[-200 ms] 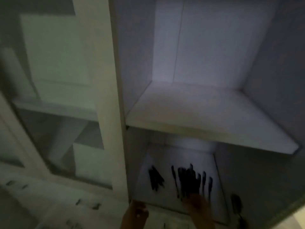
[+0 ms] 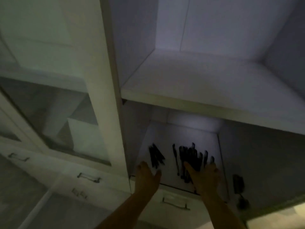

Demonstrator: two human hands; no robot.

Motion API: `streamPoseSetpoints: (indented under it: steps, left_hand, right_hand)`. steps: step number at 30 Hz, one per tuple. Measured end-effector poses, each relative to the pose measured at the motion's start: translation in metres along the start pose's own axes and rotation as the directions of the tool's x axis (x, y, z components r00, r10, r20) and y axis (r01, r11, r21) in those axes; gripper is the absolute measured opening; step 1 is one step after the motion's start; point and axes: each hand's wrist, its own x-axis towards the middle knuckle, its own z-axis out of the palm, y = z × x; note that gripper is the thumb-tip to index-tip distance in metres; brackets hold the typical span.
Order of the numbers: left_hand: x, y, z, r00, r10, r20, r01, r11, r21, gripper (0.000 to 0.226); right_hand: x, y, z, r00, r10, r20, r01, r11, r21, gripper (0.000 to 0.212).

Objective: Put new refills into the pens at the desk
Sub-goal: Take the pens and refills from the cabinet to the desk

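Inside an open white cabinet, a lower shelf (image 2: 166,177) carries dark pens in two lots: a small bunch of pens (image 2: 156,157) on the left and a larger row of pens (image 2: 189,156) on the right. My left hand (image 2: 146,176) reaches in with fingers spread, just below the small bunch and holding nothing. My right hand (image 2: 203,177) lies over the lower ends of the larger row with fingers extended. The picture is dim and blurred, so whether it touches the pens is unclear.
An upper shelf (image 2: 206,90) sits bare above. A glass-fronted cabinet door (image 2: 54,113) stands to the left, with drawers and metal handles (image 2: 89,177) below. A dark object (image 2: 238,184) hangs on the cabinet's right inner wall.
Both hands have moved up and further into the lower shelf; the left hand now shows spread fingers near the small bunch, and the right hand covers more of the larger row.
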Motion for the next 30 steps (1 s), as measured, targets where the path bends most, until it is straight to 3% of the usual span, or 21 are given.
streamPoseSetpoints:
  steps: [3,5,8,11,14,18,20,22,24,28,30]
  left_hand:
    - [0.026,0.016,0.012,0.994,-0.082,-0.068,0.095,0.972,0.217,0.085]
    - [0.04,0.019,0.021,0.977,-0.209,-0.049,0.213,0.921,0.325,0.107]
    - [0.06,0.022,0.035,0.955,-0.286,-0.081,0.296,0.887,0.355,0.124]
    - [0.079,0.035,0.047,0.95,-0.299,-0.087,0.309,0.876,0.369,0.125]
    - [0.088,0.045,0.054,0.951,-0.3,-0.069,0.299,0.843,0.448,0.115]
    - [0.094,0.052,0.056,0.956,-0.235,-0.176,0.29,0.846,0.447,0.056]
    - [0.093,0.055,0.053,0.938,-0.195,-0.286,0.307,0.85,0.428,0.039]
    - [0.088,0.056,0.048,0.946,-0.23,-0.227,0.312,0.831,0.46,0.037]
    - [0.082,0.056,0.043,0.944,-0.241,-0.224,0.327,0.767,0.551,0.04]
    - [0.082,0.038,0.046,0.979,-0.128,-0.16,0.205,0.666,0.717,0.038]
    - [0.087,0.026,0.057,0.993,-0.006,-0.116,0.089,0.681,0.727,0.04]
  right_hand:
    - [0.024,-0.004,0.004,0.986,0.162,0.05,-0.144,0.954,-0.263,0.135]
    - [0.035,-0.003,0.008,0.973,0.22,0.075,-0.177,0.91,-0.375,0.141]
    - [0.045,-0.018,0.024,0.977,0.197,0.079,-0.167,0.942,-0.291,0.147]
    - [0.046,-0.04,0.047,0.971,0.236,0.025,-0.218,0.928,-0.303,0.154]
    - [0.051,-0.045,0.062,0.985,0.173,0.027,-0.146,0.899,-0.412,0.149]
    - [0.066,-0.035,0.06,0.991,-0.066,0.119,0.114,0.883,-0.456,0.102]
    - [0.077,-0.034,0.059,0.983,-0.065,0.169,0.148,0.827,-0.542,0.093]
    - [0.087,-0.035,0.058,0.979,-0.035,0.2,0.153,0.775,-0.613,0.08]
    - [0.094,-0.036,0.055,0.976,0.002,0.216,0.131,0.789,-0.6,0.068]
    - [0.099,-0.038,0.052,0.97,0.013,0.244,0.133,0.81,-0.571,0.06]
    - [0.096,-0.035,0.054,0.975,-0.006,0.224,0.125,0.842,-0.524,0.054]
